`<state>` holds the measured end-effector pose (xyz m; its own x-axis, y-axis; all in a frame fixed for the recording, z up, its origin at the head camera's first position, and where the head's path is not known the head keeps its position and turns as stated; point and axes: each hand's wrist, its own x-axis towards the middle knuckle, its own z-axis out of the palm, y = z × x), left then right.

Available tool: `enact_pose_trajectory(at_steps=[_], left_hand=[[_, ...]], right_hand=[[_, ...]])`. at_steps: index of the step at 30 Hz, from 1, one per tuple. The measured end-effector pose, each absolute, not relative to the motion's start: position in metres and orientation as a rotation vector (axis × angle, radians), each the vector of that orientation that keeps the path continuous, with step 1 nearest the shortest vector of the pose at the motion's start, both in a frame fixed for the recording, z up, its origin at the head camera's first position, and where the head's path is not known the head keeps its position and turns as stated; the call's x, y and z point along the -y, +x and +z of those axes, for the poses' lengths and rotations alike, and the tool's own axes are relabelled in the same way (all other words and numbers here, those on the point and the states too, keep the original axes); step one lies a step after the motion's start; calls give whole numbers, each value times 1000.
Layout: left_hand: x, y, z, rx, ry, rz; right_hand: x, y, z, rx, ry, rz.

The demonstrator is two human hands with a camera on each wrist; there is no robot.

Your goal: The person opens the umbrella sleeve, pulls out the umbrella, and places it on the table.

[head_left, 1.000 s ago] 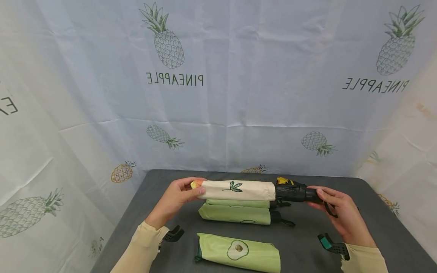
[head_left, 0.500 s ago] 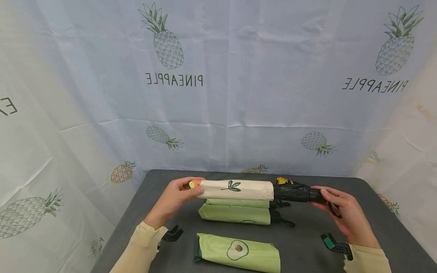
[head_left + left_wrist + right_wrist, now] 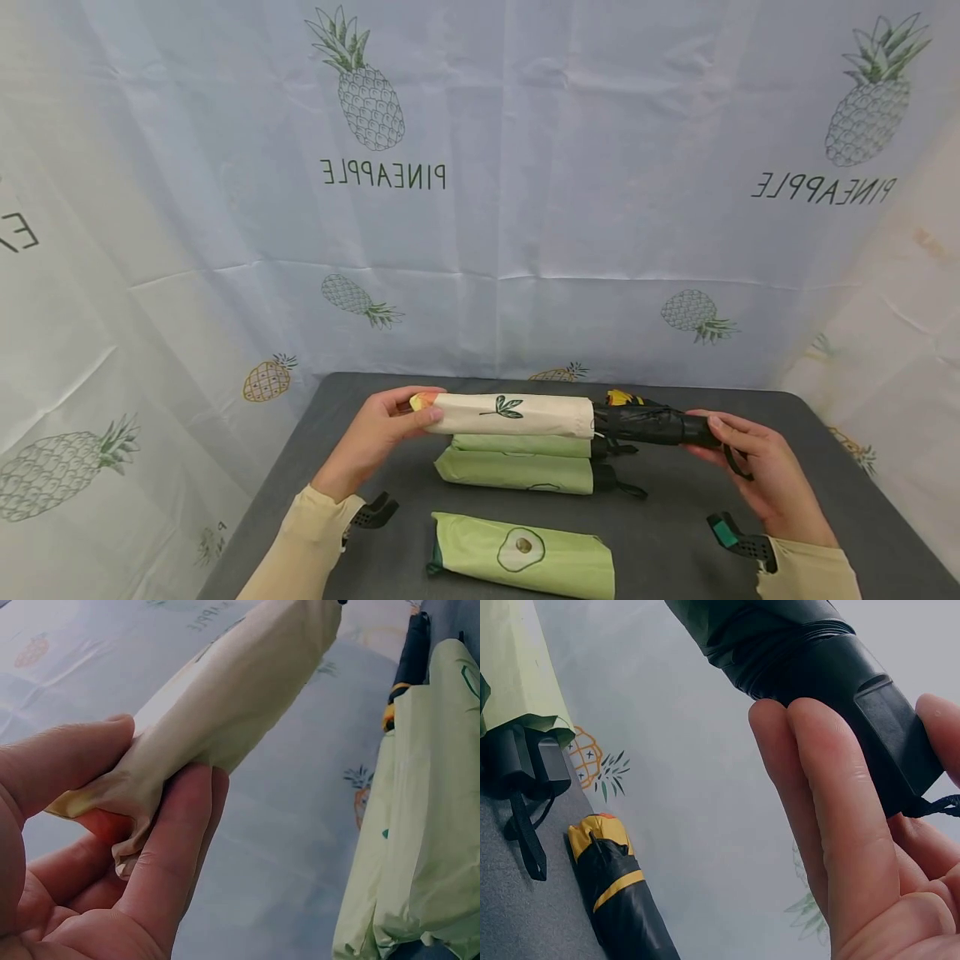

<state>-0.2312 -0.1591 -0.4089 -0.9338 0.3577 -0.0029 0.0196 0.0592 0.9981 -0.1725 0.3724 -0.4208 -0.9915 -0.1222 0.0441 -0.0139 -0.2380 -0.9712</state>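
Observation:
My left hand pinches the closed left end of a cream umbrella cover printed with a leaf sprig. In the left wrist view the cloth of the cover bunches between thumb and fingers. A folded black umbrella sticks out of the cover's right end, its other part hidden inside. My right hand grips the umbrella's handle, and a wrist loop hangs beside the fingers. Seen from the right wrist, thumb and fingers hold the black handle from both sides. Cover and umbrella are level, overlapping the green umbrellas behind.
Two umbrellas in light green covers lie side by side on the dark grey table. Nearer lies a light green cover with an avocado print. A black and yellow folded umbrella lies at the back. Pineapple-printed curtain surrounds the table.
My left hand has drawn the cover a little left, and my right hand has shifted the umbrella slightly right. More of the black umbrella shows outside the cover.

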Motion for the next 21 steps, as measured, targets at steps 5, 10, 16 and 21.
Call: enact_pose_trajectory(at_steps=[5,10,16,21], left_hand=[[160,-232,-408,-2098,379,1968],[159,-232,-410,-2106,392,1950],[159,-231,-411,-2107,381,1966],[160,-231,-412,-2101,363,1983]], right_hand=[[-376,-172,-420,-1874,-170,-2418],[-387,-167,-421,-1840,-242,-2422],[-401,-162,-423,-1822,-286,-2386],[-419,-154,-425,-1809,-251,-2399]])
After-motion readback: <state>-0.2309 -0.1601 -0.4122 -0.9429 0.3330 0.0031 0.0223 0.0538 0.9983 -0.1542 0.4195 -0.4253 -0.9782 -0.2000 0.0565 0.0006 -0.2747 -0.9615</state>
